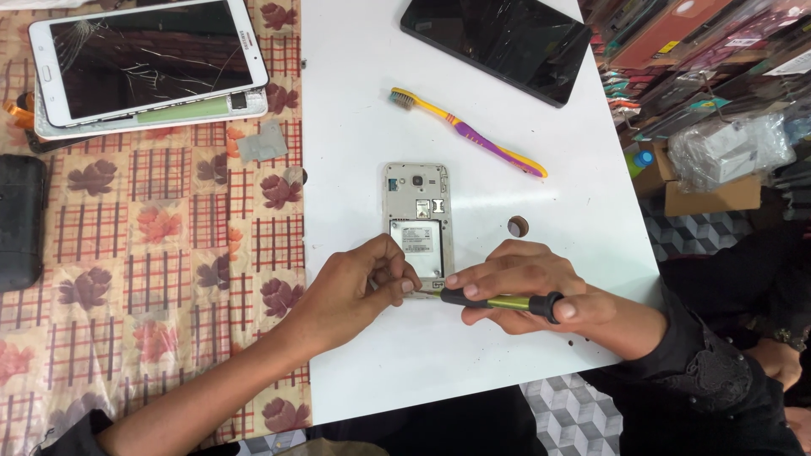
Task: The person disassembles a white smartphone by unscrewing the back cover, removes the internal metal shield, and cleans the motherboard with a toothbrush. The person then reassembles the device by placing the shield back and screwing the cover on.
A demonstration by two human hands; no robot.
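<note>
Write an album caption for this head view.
Left hand steadies an opened phone; right hand holds a screwdriver.

A small phone-repair shop bench.

A white tabletop (pixel 473 101) bears an opened, backless smartphone (pixel 416 221); far left, a white tablet with a cracked screen (pixel 148 59) lies on a floral checked cloth (pixel 152 253); far right, a black slab tablet (pixel 498 42); shelves of packaged phone covers (pixel 701 51) fill the right.
</note>
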